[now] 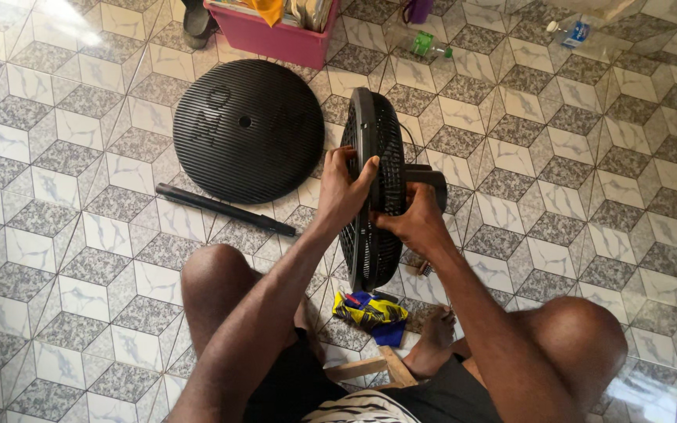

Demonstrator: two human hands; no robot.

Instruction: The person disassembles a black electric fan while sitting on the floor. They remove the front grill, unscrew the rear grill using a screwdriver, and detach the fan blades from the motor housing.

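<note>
Head view: fan head (374, 157) stands on edge on the tiled floor (56, 235), centre of scene, between the knees and just far of them; its long axis runs near-to-far, grille face turned left, motor housing (426, 182) sticking out right. Left hand (342, 188) is closed over the grille rim from the left, thumb across the front edge. Right hand (410, 222) wraps the rim from the right, just near the motor, fingers curled shut on it. Both forearms reach in from near side, converging; hands abt equally close. Round base (248, 129) lies flat to the left, pole (225, 209) near it, w/ a cloth (370, 312) by the foot.
</note>
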